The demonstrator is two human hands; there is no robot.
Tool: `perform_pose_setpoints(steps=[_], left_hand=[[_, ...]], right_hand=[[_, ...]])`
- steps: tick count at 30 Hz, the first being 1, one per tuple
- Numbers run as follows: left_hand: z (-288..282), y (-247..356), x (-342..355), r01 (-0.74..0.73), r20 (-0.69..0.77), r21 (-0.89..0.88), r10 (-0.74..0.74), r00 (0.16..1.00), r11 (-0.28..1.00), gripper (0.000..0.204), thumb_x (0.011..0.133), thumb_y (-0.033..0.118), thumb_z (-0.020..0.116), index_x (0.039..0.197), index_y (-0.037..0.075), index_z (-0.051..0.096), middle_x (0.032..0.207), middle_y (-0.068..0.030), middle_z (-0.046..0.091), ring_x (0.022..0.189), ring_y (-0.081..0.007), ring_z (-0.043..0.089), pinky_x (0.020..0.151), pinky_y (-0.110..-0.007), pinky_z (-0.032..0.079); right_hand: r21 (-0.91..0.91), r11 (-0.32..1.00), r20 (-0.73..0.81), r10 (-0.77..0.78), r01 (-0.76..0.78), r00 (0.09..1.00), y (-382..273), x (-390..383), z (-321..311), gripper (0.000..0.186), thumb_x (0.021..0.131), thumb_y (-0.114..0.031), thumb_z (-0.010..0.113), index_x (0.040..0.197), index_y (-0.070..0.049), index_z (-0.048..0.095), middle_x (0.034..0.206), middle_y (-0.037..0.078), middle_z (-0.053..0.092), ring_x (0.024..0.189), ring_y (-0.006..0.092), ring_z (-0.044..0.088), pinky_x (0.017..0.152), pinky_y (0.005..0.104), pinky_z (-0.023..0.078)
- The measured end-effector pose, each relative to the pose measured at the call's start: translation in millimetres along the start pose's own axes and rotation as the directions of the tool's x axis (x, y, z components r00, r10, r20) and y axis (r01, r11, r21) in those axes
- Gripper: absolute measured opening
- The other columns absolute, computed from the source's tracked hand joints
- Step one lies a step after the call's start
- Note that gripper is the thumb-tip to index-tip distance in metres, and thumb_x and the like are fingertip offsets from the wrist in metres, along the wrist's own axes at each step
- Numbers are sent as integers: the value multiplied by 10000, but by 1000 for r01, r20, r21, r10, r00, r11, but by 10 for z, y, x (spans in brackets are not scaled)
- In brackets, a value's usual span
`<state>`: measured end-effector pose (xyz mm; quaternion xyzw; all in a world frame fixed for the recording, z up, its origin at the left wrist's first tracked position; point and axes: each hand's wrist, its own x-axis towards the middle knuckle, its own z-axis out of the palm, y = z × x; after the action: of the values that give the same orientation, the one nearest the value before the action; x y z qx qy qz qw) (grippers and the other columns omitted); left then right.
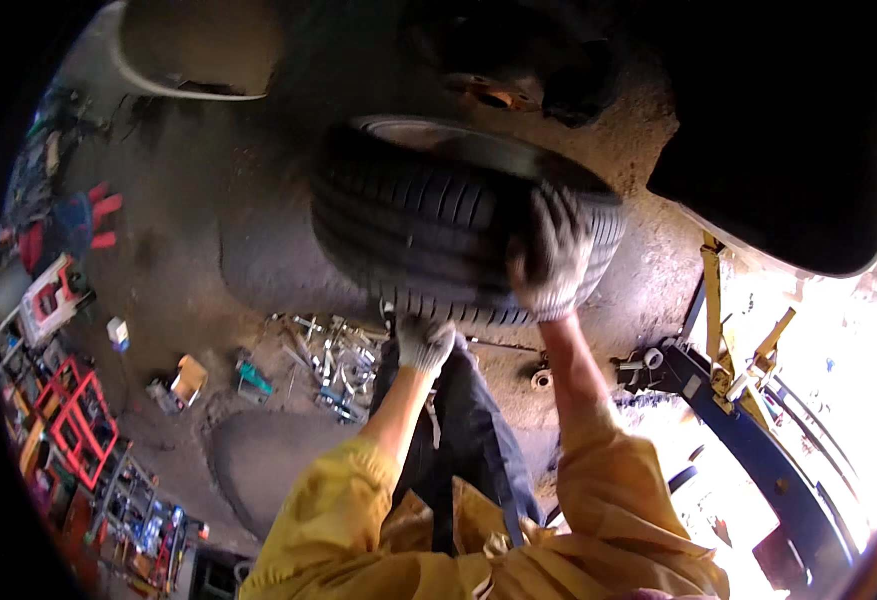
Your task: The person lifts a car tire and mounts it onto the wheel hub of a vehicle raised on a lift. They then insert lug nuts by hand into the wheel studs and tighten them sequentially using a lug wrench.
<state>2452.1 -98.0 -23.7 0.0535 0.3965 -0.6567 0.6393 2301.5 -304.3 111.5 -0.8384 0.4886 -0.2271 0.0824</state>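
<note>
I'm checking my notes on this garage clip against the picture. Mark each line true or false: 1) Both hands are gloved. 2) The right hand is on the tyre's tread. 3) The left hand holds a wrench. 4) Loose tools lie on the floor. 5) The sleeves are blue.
1) True: the left hand and right hand both wear light knit gloves.
2) True: it presses on the tread of the tyre.
3) False: it is at the tyre's lower edge, with no tool visible in it.
4) True: the metal tools are scattered on the floor.
5) False: the sleeves are yellow.
</note>
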Motion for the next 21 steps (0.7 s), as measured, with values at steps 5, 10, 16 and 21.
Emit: perform_pose_setpoints(steps=[5, 10, 16, 21], left_hand=[[242, -60, 537, -33, 31, -15, 34, 999, 999, 266, 991, 384, 601, 890, 145, 655, 684, 18, 519, 537, -116, 372, 469, -261, 338], [282, 47, 761, -214, -184, 94, 228, 956, 972, 245, 1020, 352, 584, 885, 161, 659, 705, 2, 604, 557, -128, 474, 462, -267, 365], [483, -235, 879, 115, -358, 815, 338, 871, 568, 224, 964, 263, 651, 784, 152, 578, 550, -7, 526, 377, -155, 460, 374, -296, 374], [571, -112, 1079, 312, -277, 947, 300, 913, -77, 271, 954, 358, 664, 825, 120, 670, 616, -11, 616, 443, -127, 529, 432, -306, 417]], right_hand=[[-68, 998, -29, 17, -19, 999, 162, 927, 196, 523, 871, -206, 641, 1369, -53, 592, 1364, 182, 610, 1258, 396, 554, 1071, 526, 417], [-28, 999, -166, 21, -26, 986, 199, 876, 272, 444, 842, -151, 613, 1275, -53, 632, 1302, 185, 633, 1197, 408, 575, 1027, 541, 437], [-107, 974, -117, 189, -202, 975, 170, 1034, 297, 505, 793, -170, 651, 1291, -83, 637, 1292, 171, 650, 1175, 418, 585, 1029, 536, 441], [-137, 963, -220, 198, -231, 955, 294, 1112, 390, 491, 796, -219, 682, 1267, -88, 647, 1258, 165, 659, 1139, 400, 593, 1018, 528, 433]])
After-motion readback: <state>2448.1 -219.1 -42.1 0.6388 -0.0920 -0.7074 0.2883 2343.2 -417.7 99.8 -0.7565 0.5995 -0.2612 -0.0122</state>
